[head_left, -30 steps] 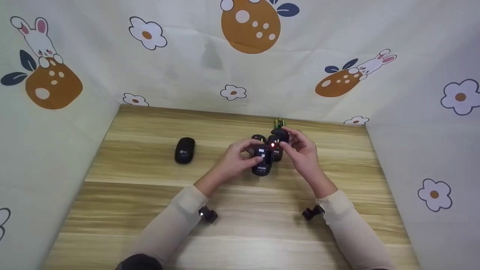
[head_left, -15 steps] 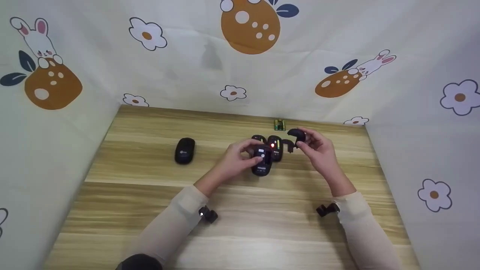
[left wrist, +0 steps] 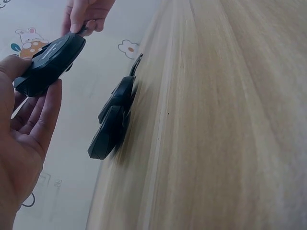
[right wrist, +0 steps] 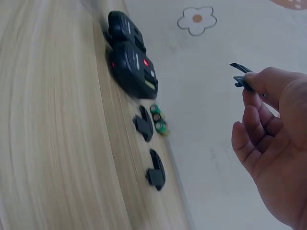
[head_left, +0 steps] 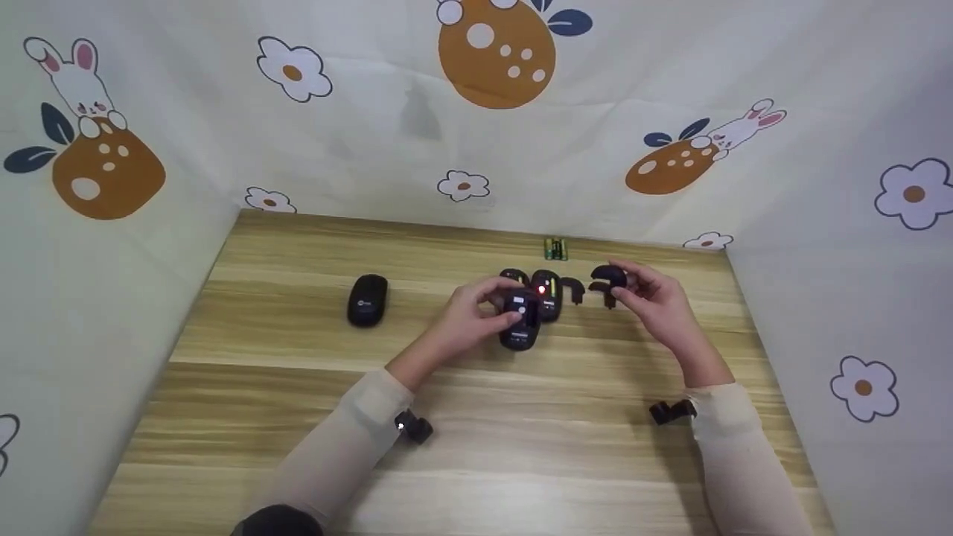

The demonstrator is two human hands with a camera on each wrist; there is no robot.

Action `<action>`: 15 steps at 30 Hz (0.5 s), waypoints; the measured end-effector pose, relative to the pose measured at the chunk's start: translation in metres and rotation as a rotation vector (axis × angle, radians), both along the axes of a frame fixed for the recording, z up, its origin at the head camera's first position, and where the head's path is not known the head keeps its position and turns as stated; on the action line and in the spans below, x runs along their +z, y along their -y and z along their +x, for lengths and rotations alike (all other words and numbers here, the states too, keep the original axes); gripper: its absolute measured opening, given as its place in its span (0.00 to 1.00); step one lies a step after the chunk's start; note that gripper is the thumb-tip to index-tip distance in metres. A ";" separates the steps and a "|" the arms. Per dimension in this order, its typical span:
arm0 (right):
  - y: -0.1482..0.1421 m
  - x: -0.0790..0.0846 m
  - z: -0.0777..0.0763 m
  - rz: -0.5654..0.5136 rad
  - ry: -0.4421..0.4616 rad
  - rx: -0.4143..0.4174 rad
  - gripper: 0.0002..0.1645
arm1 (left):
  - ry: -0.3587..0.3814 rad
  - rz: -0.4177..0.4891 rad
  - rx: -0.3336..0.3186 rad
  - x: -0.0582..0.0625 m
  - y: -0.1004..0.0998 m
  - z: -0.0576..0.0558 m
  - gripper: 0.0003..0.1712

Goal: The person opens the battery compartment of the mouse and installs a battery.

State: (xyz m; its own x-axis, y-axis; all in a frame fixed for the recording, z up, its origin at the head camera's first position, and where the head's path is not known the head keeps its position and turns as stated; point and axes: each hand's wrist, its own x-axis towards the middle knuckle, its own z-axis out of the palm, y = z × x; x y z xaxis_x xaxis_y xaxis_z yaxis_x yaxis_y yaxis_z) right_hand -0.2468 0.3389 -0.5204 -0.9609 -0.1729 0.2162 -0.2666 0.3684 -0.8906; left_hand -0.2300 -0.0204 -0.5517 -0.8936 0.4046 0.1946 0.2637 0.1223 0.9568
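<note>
My left hand (head_left: 473,309) grips a black computer mouse (head_left: 520,327), underside up, with its battery slot uncovered. In the left wrist view this mouse (left wrist: 50,62) is raised off the table, between thumb and fingers. Between thumb and fingertips my right hand (head_left: 659,298) pinches a curved black battery cover (head_left: 610,274), seen edge-on in the right wrist view as a thin cover (right wrist: 243,79). Below it on the table lie two similar covers, a nearer one (right wrist: 156,172) and a farther one (right wrist: 144,123). Two upturned mice, one (head_left: 547,298) glowing red, lie just behind the held mouse.
Several green batteries (head_left: 555,249) stand side by side near the back edge of the wooden table (head_left: 476,447). Another black mouse (head_left: 368,301) lies top side up at the left. Patterned cloth walls (head_left: 357,141) enclose the back and sides.
My right hand has moved right, away from the mice, carrying the battery cover. The covers on the table and the batteries have come into fuller view. My left hand keeps its place with the mouse.
</note>
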 end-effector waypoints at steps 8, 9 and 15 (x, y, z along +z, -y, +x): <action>-0.024 -0.005 -0.004 0.047 0.052 -0.020 0.27 | -0.024 0.001 -0.001 -0.002 0.000 -0.001 0.26; -0.027 -0.006 -0.004 0.057 0.054 -0.023 0.28 | -0.028 0.004 -0.001 -0.002 0.000 -0.001 0.26; -0.032 0.004 0.000 0.120 0.059 -0.023 0.27 | -0.025 0.007 0.001 -0.001 -0.001 -0.001 0.26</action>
State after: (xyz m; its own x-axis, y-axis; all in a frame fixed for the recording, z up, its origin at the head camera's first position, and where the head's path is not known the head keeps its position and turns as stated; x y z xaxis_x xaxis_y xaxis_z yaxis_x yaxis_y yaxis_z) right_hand -0.2467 0.3704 -0.5163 -0.9755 -0.1717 0.1378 -0.2049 0.4789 -0.8537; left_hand -0.2309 -0.0199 -0.5526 -0.8886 0.4026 0.2200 0.2878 0.1156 0.9507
